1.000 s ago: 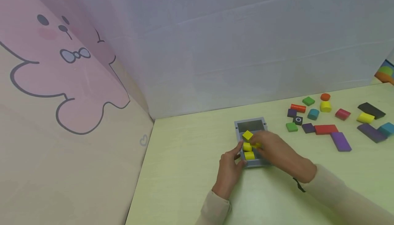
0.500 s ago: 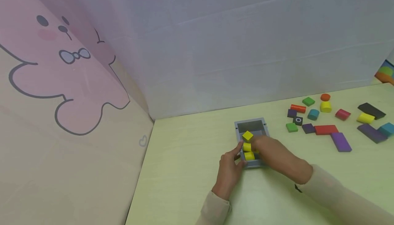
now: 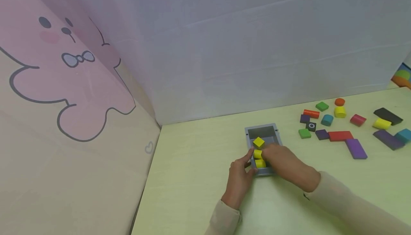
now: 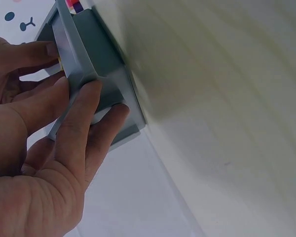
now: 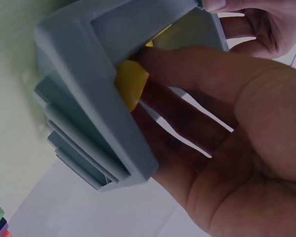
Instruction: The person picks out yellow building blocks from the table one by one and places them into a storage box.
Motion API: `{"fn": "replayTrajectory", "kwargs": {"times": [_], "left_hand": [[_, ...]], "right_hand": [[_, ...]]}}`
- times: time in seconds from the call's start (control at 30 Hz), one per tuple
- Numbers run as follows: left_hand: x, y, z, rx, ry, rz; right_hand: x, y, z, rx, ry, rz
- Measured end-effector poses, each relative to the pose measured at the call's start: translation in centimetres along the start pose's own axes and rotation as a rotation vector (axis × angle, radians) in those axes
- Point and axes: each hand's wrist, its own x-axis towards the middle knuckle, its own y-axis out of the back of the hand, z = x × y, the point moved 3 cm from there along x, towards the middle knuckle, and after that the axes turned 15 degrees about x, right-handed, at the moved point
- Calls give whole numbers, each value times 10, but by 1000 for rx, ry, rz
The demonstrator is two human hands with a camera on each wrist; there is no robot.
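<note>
A grey rectangular box stands on the table, its top open. My left hand holds its left side, with fingers on the rim and outer wall. My right hand reaches into the box's right half. In the right wrist view, its thumb and fingers pinch a yellow block just inside the wall; the hand hides much of the block. Along the left of the box lie a yellow cube and two rounded yellow blocks, the nearer one close to the front wall.
Several coloured blocks are spread on the table at the right, among them a red bar, a purple bar, a green block and a yellow cylinder. A pale curtain rises behind the table.
My right hand has gone lower into the box, carrying the yellow block that showed under its fingers one second ago. My left hand and the box have stayed in place.
</note>
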Motion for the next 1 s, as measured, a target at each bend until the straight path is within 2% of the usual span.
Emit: {"fn": "replayTrajectory", "kwargs": {"times": [0.2, 0.6, 1.0], "left_hand": [[0, 0, 1, 6, -3, -4], [1, 1, 2, 11, -1, -8], [2, 1, 2, 5, -1, -7]], "right_hand": [[2, -4, 1, -23, -5, -2], [3, -6, 3, 33, -22, -5], [5, -8, 4, 84, -42, 60]]}}
